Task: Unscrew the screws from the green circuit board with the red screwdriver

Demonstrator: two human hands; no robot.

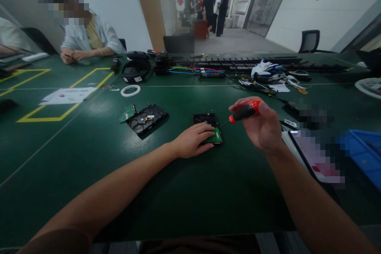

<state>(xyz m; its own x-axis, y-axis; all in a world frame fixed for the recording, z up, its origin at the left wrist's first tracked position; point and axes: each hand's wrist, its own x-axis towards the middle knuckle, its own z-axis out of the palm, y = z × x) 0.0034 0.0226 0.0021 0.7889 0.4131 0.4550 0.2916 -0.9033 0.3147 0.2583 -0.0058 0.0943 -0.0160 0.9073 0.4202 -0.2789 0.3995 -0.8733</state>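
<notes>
A hard drive (205, 119) with a green circuit board (217, 137) lies on the table in front of me. Over its left part rests my left hand (195, 139), fingers across the board and thumb along the near edge, holding the drive; the hand hides part of it. My right hand (260, 127) is closed around a red and black screwdriver (245, 112), tilted with its thin shaft pointing down-left. The tip reaches the board's right edge; whether it touches a screw is too small to tell. To the left lies another hard drive (147, 120), with a separate green board (127, 114) at its corner.
On the green table (178, 198) are a white tape roll (130, 91), printed paper (68, 95), cables and white-blue gloves (266, 69) at the back. A tablet (312, 154) and blue crate (364, 152) stand at right. A person (92, 33) sits across at left.
</notes>
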